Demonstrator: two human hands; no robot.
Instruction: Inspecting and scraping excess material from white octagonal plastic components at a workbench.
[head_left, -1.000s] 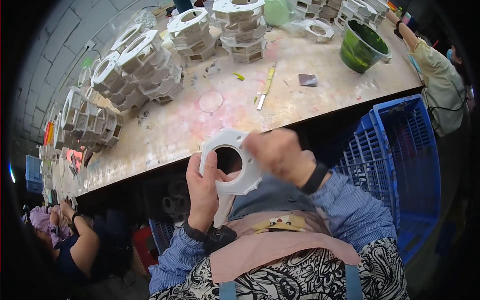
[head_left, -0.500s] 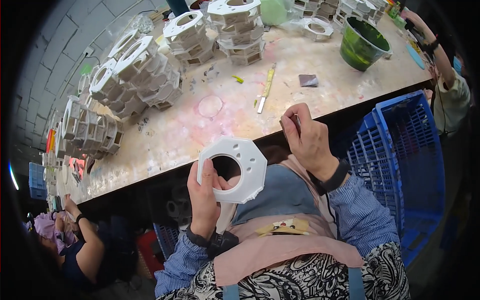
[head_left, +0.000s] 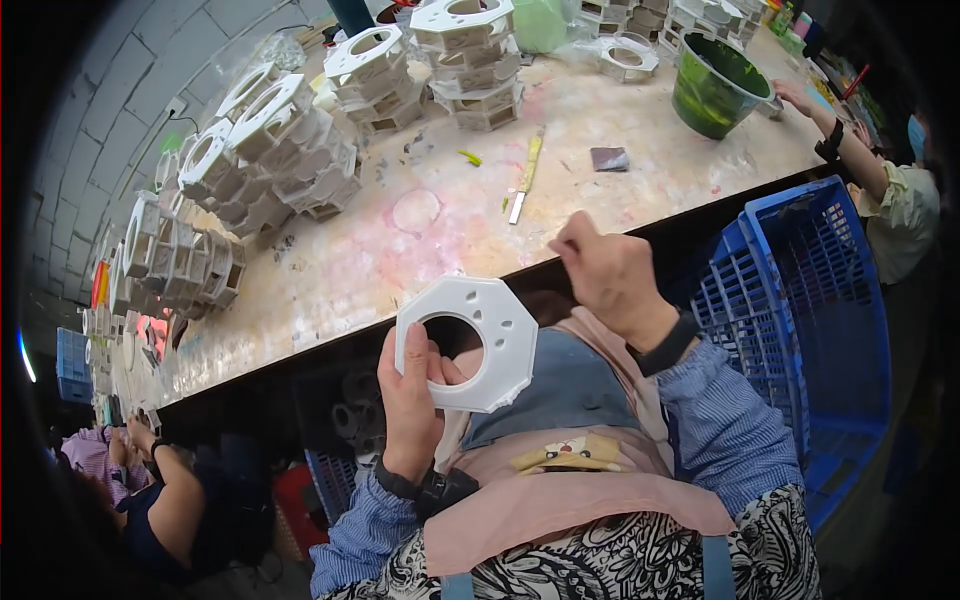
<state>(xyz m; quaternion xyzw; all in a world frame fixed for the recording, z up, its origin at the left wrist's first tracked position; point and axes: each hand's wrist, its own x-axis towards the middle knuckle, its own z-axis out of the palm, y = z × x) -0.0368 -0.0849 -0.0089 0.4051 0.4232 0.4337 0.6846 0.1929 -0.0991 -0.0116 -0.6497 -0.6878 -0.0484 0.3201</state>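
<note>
Left hand [head_left: 412,405] clamped on a white octagonal plastic plate with a round centre hole [head_left: 465,343], thumb through the hole, fingers behind the lower left edge. Plate held upright, just below the near edge of the long, paint-stained wooden workbench [head_left: 400,250], over the lap. Right hand [head_left: 605,272] curled shut in a loose fist, apart from the plate, right of it, at the workbench's edge; whether anything pinched inside, impossible to tell. On the workbench: stacks of white octagonal parts [head_left: 290,150] at the far left, a yellow-handled utility knife [head_left: 525,180] near the middle, a green plastic bucket [head_left: 715,85] at the far right. Right of the workbench, a blue plastic crate [head_left: 810,300].
</note>
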